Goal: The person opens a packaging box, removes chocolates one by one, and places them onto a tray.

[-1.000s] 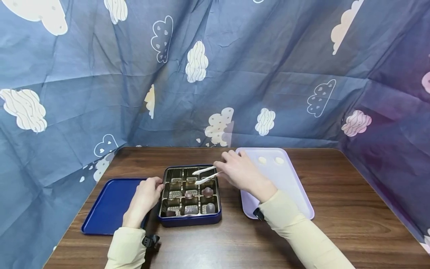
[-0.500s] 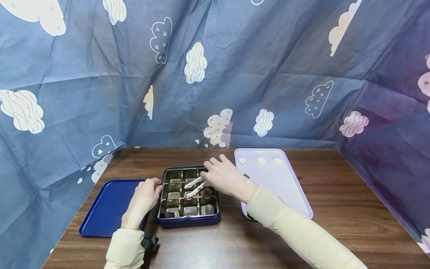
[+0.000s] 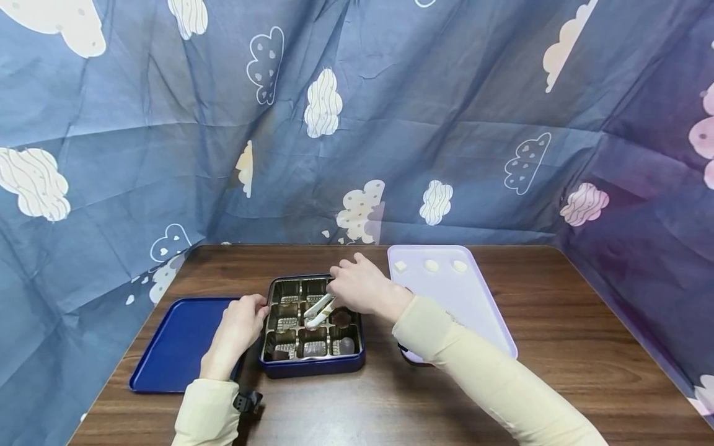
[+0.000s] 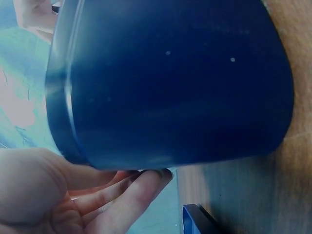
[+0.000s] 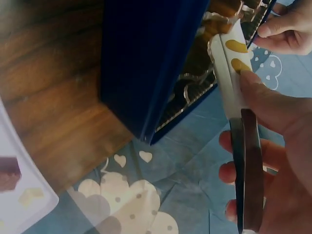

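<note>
A blue square tin (image 3: 312,368) with a gold divided insert stands in the middle of the table. Several dark chocolates sit in its compartments, such as one chocolate (image 3: 347,345) at the front right. My right hand (image 3: 359,288) holds white-tipped tongs (image 3: 319,314) above the tin, their tips down at the middle compartment. What lies between the tips is too small to tell. In the right wrist view the tongs' handles (image 5: 251,175) lie between thumb and fingers. My left hand (image 3: 240,322) rests its fingers against the tin's left side; the left wrist view shows the fingers (image 4: 131,195) along that wall.
To the left lies a flat blue lid or tray (image 3: 178,347). On the right, a lilac tray (image 3: 474,310) bears pale chocolates (image 3: 431,266) in its back row. A brown piece (image 5: 9,173) on it shows in the right wrist view. A patterned cloth (image 3: 312,210) hangs behind.
My right hand has moved left and toward me, bringing the tongs' tips down into the middle compartment. The tips have come closer together. My left hand stays at the tin's side.
</note>
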Demonstrator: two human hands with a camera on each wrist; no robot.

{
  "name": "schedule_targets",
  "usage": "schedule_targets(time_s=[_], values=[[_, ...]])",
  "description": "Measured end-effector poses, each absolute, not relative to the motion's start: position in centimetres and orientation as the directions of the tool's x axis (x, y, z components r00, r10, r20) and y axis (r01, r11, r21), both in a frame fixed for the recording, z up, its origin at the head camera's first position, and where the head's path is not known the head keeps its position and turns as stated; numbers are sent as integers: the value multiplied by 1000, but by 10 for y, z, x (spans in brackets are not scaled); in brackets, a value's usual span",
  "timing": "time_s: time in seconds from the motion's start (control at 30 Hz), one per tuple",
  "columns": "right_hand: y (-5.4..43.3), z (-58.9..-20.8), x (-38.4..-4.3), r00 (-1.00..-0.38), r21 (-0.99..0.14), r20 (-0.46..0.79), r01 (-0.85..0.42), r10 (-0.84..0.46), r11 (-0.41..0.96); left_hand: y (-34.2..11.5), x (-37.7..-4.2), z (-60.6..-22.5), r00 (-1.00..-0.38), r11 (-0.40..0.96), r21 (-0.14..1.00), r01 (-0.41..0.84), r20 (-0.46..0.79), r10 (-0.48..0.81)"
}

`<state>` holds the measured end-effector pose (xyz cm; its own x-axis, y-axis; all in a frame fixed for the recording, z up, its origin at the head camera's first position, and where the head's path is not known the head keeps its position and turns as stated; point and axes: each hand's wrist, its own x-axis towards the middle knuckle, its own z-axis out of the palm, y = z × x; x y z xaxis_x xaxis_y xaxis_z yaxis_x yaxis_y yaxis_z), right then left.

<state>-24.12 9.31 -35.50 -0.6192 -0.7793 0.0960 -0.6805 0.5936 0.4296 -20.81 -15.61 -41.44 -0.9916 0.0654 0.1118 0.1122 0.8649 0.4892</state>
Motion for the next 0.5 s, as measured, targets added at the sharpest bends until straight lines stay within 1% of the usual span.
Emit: schedule_targets(time_s=[0.13, 0.27, 0.5], values=[[93, -360, -244, -621, 435, 99, -676, -777, 595, -156, -208, -415, -990, 862, 491, 124, 120, 74], [96, -362, -247, -638, 420, 113, -664, -762, 618, -155, -208, -415, -989, 864, 487, 129, 124, 78], [106, -367, -249, -656, 327, 138, -677, -742, 659, -157, -208, -413, -990, 863, 490, 127, 120, 78]])
